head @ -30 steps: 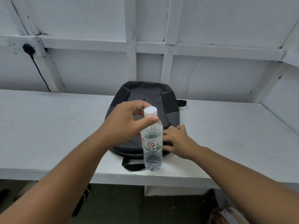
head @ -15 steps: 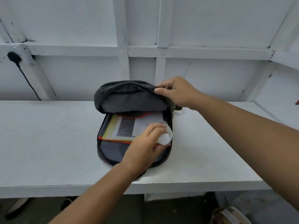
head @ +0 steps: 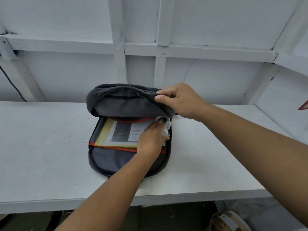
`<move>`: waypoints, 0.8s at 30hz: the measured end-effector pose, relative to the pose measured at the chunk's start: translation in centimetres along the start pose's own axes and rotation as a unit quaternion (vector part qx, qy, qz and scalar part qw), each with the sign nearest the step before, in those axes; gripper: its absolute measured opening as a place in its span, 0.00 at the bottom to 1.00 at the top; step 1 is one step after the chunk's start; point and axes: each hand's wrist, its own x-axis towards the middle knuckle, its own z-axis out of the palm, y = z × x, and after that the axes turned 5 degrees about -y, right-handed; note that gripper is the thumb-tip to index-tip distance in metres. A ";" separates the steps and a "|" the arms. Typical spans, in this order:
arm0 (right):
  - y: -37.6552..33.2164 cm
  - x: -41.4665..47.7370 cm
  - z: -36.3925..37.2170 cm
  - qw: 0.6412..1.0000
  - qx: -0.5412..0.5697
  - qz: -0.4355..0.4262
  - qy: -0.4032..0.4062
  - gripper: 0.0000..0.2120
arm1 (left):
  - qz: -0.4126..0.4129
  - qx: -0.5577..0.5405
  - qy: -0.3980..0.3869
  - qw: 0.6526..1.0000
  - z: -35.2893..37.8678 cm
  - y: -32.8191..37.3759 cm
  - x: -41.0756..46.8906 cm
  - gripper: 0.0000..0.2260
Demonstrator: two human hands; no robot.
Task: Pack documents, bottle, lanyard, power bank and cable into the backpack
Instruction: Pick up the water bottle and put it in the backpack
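Note:
A dark grey backpack (head: 106, 157) lies open on the white table (head: 41, 144). My right hand (head: 181, 100) pinches the folded-back front flap (head: 126, 100) and holds it up. Inside, documents (head: 121, 132) in a yellow-edged sleeve rest on a red-trimmed divider. My left hand (head: 153, 139) is inside the bag at its right side, wrapped around the clear water bottle (head: 166, 129), which lies along the bag's right wall and is mostly hidden by my fingers and the flap. No lanyard, power bank or cable shows.
A white panelled wall (head: 208, 77) rises right behind the backpack. A black cord (head: 10, 82) hangs at the far left. The table's front edge (head: 183, 199) runs below my arms, with a round taped object (head: 230, 220) on the floor at lower right.
A second ago the bag was closed and my left hand held the bottle upright in front of it. My right hand lifted the flap, and my left hand pushed the bottle deeper inside.

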 end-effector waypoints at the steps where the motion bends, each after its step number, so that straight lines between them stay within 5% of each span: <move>1: -0.1 -0.1 0.0 1.000 0.000 0.000 -0.001 0.13 | -0.011 -0.003 -0.007 1.000 0.4 -0.4 0.1 0.23; 9: 1.2 -1.3 1.6 1.000 0.025 0.006 -0.012 0.12 | -0.055 -0.007 -0.026 0.998 1.6 -1.3 2.9 0.07; 15: 1.8 -1.8 1.6 1.000 0.023 0.012 -0.018 0.10 | -0.102 0.081 -0.076 0.989 2.3 -0.5 6.3 0.16; 20: 2.5 -2.5 1.8 0.999 0.028 0.024 -0.019 0.11 | -0.111 0.045 -0.129 0.984 -1.0 1.6 0.9 0.14; 24: 3.2 -2.8 2.3 0.999 0.039 0.014 -0.012 0.10 | -0.023 -0.019 0.033 0.999 -7.3 2.5 -6.9 0.09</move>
